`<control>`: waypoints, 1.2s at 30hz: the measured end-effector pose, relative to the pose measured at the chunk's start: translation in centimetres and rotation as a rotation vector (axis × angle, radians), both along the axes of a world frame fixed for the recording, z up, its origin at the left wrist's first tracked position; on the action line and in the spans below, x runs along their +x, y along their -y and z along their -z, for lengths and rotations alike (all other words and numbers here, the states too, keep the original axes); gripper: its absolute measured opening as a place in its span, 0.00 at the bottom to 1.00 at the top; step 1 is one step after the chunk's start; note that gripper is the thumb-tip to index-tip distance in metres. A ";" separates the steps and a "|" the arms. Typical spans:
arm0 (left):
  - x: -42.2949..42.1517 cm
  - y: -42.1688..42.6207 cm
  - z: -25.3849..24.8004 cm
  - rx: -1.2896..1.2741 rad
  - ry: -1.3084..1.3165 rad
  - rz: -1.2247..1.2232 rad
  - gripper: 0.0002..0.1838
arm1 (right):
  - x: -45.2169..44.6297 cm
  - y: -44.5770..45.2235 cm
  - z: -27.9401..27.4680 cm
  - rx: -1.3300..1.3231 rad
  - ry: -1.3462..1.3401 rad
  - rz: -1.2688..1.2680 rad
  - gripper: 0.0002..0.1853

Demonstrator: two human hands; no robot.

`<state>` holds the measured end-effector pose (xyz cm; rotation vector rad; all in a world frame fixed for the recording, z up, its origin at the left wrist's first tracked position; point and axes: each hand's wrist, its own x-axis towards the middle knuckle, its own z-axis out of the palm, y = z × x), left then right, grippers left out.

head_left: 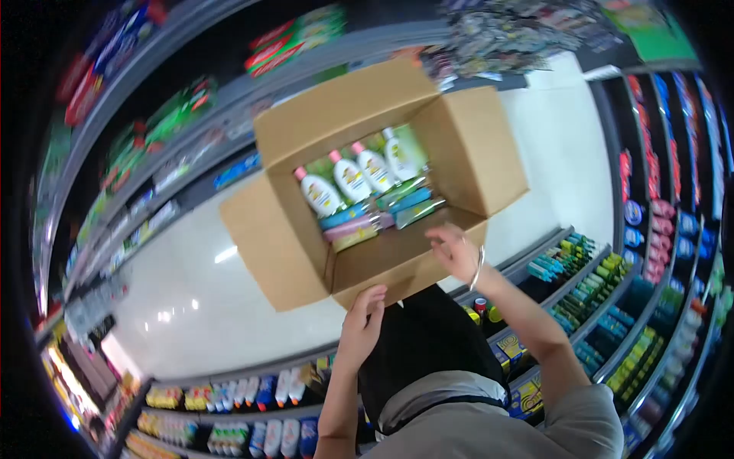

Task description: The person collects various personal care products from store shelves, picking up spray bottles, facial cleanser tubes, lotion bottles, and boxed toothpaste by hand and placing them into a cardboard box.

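An open cardboard box [466, 153] sits in front of me with its flaps folded out. Inside, white bottles [352, 180] with pink or white caps lie in a row along the far side. Packets in blue, purple and green wrapping, such as the blue packet [410, 200], are piled on the nearer side of them. My left hand [363, 325] is at the near flap [413, 275], its fingers stretched out against the edge and holding nothing visible. Over the box's near right corner is my right hand [456, 254], fingers apart and slightly bent, with nothing in it.
Shelves [206, 126] with packaged goods run along the far left. More shelves [596, 306] with bottles and packs stand at the right, and another shelf row [222, 413] is near me at lower left. Shiny white floor [183, 283] shows around the box.
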<state>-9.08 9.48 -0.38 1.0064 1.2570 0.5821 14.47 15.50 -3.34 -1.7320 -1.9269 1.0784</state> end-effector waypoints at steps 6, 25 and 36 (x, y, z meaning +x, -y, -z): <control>1.9 -0.5 -0.1 0.020 0.015 0.239 0.13 | 2.0 12.5 -2.5 -0.243 0.001 0.206 0.09; 30.3 -1.4 -5.9 0.091 0.162 0.809 0.13 | 20.0 26.9 -3.5 -0.509 0.155 0.495 0.19; 47.9 5.1 -11.3 0.333 0.180 1.348 0.13 | 31.4 32.8 -2.7 -0.499 0.117 0.857 0.20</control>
